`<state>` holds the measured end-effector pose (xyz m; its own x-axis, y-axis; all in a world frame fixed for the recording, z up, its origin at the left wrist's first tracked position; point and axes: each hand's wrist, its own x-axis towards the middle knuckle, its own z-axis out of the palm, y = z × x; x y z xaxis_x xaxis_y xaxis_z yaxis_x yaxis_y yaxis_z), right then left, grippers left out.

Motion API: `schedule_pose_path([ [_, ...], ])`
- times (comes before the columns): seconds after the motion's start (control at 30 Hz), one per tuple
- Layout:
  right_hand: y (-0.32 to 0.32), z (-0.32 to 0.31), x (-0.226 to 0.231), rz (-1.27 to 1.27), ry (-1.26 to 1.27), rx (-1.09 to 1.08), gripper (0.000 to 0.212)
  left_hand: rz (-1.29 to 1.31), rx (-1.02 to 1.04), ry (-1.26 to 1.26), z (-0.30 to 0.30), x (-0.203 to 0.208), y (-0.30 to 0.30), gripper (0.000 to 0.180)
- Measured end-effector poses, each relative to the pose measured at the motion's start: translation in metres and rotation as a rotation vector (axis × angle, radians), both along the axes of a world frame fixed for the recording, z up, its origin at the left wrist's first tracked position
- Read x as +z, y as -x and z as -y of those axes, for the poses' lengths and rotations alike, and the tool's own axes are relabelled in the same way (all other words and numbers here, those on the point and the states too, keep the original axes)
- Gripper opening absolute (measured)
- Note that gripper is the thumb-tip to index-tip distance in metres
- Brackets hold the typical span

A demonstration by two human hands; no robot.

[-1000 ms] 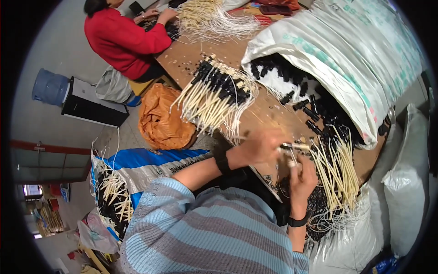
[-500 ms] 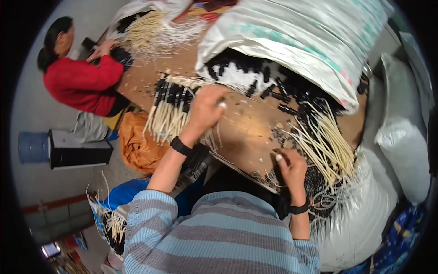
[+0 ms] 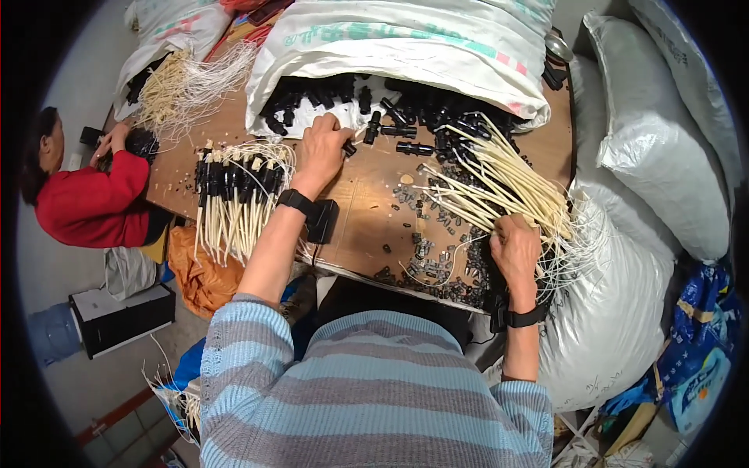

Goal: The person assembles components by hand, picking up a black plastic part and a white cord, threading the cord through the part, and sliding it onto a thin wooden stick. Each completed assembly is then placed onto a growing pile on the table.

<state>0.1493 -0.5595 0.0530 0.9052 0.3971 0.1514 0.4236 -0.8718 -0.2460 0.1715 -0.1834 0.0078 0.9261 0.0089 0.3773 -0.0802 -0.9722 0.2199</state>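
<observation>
My left hand (image 3: 320,152) is at the mouth of a big white sack (image 3: 312,47), its fingers closed on a short black tubular part (image 3: 349,147). More black tubular parts (image 3: 413,148) spill from that sack. My right hand (image 3: 516,248) has its fingers curled down at the lower edge of a bundle of cream-sleeved wires (image 3: 499,179); what its fingertips grip is hidden. Left of my left forearm lies a row of cream-sleeved wires fitted with black tubes (image 3: 234,187).
Small dark pieces (image 3: 425,253) are scattered across the brown table (image 3: 355,226). Stuffed pale sacks (image 3: 616,312) crowd the right side. A person in a red sweater (image 3: 94,199) works at the far left, near another wire pile (image 3: 187,86). An orange bag (image 3: 199,269) lies below the table's left edge.
The view has swung right. My left hand has moved to the sack's mouth and closed on a black tubular part. My right hand has moved forward from the table's near edge to the cream-sleeved wires.
</observation>
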Motion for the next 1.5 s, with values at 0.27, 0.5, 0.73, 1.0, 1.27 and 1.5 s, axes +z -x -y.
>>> schedule_pose_path([
  [0.27,0.015,-0.033,0.009,-0.057,-0.368,0.212,0.023,-0.066,-0.203,0.581,0.033,0.013,0.044,0.029],
  [0.5,0.033,-0.054,0.004,-0.146,-0.344,0.308,0.025,-0.255,-0.289,0.671,0.065,0.022,0.066,0.034],
  [0.73,0.037,-0.065,0.014,0.010,-0.186,0.445,0.032,-0.217,-0.565,0.436,0.075,0.001,0.068,0.027],
  [1.0,0.023,-0.046,0.012,0.036,-0.279,0.051,0.025,-0.002,-0.538,0.127,0.113,0.052,0.087,0.031],
  [1.27,0.034,-0.076,0.004,-0.014,-0.421,0.170,0.011,-0.077,-0.541,0.131,0.130,0.065,0.096,0.023],
  [1.5,0.021,-0.026,0.019,-0.946,-1.238,0.148,0.010,-0.458,0.064,0.743,0.062,0.001,0.090,0.011],
])
